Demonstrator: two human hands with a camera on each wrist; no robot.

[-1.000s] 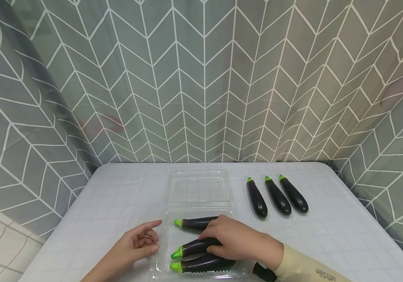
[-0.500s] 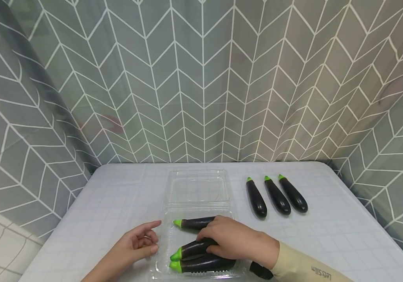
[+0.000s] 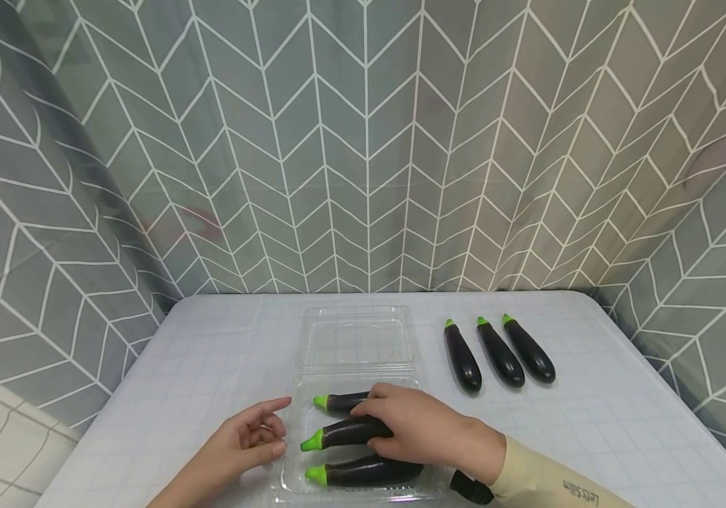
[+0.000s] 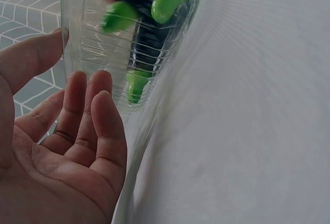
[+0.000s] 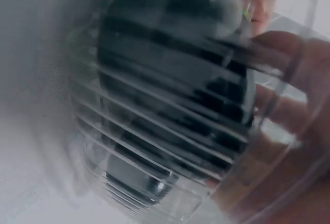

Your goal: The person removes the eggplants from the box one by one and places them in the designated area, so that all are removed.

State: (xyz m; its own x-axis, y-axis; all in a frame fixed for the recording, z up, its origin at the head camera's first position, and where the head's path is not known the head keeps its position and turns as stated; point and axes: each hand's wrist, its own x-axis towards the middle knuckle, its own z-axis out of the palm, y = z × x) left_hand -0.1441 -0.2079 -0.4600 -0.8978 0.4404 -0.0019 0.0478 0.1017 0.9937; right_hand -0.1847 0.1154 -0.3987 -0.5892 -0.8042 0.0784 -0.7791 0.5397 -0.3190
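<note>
My right hand reaches into a clear plastic clamshell container and grips the middle eggplant by its thick end. The green stem end of that eggplant points left. Behind it lies another eggplant, its right end hidden by my hand. A third eggplant lies along the container's front side. At the left rim, my left hand stays with relaxed, bent fingers, fingertips right at the plastic wall. The right wrist view looks through the ribbed wall at dark eggplants, with right-hand fingers beyond.
The container's lid lies folded back, away from me. Three more eggplants rest side by side at the back right of the white-covered table. A patterned curtain rises along the table's back edge and sides.
My right hand has shifted the middle eggplant backward and slightly left, so a gap now shows between it and the front one. The left hand has stayed in place.
</note>
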